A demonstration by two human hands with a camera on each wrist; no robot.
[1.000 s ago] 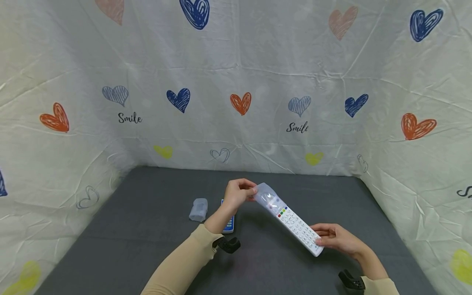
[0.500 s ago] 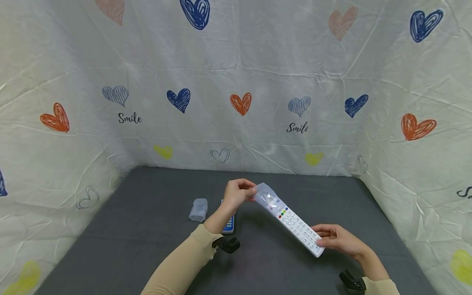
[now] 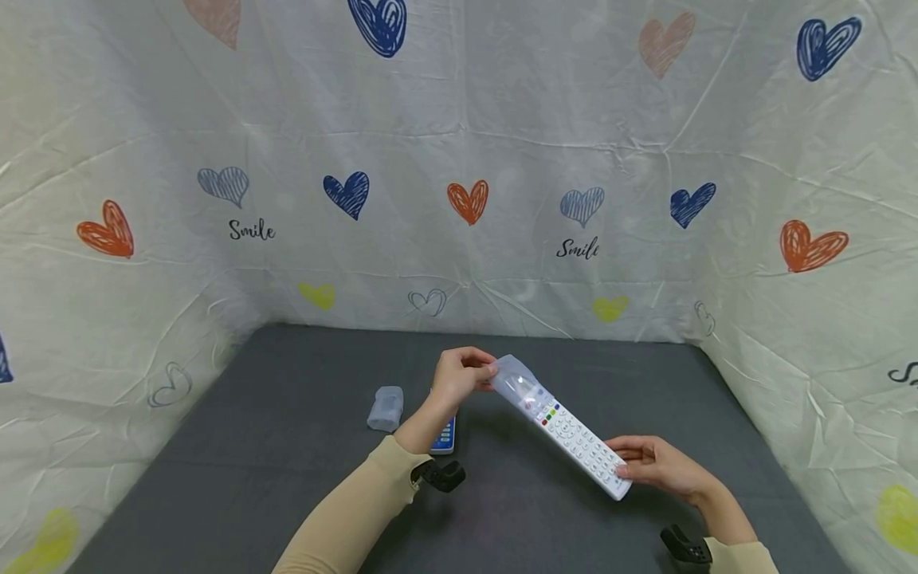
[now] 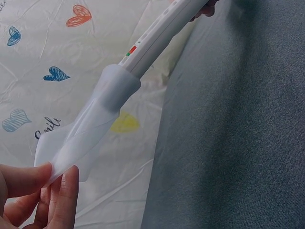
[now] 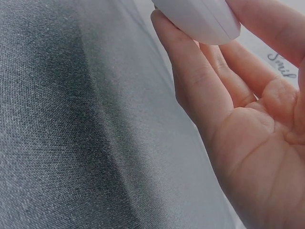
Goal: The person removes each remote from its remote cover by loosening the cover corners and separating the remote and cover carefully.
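Observation:
A long white remote control (image 3: pixel 579 445) with coloured buttons is held in the air above the grey table (image 3: pixel 287 446). A translucent silicone cover (image 3: pixel 518 384) sits over its far end only. My left hand (image 3: pixel 459 375) pinches the cover's loose end (image 4: pixel 57 152) between thumb and fingers. In the left wrist view the cover (image 4: pixel 100 114) is stretched off the remote (image 4: pixel 157 33). My right hand (image 3: pixel 656 466) grips the near end of the remote (image 5: pixel 200 16) with curled fingers.
A second translucent cover (image 3: pixel 386 407) lies on the table to the left. A small blue-faced remote (image 3: pixel 445 437) lies partly hidden behind my left forearm. Heart-printed cloth (image 3: pixel 466 159) walls the table on three sides.

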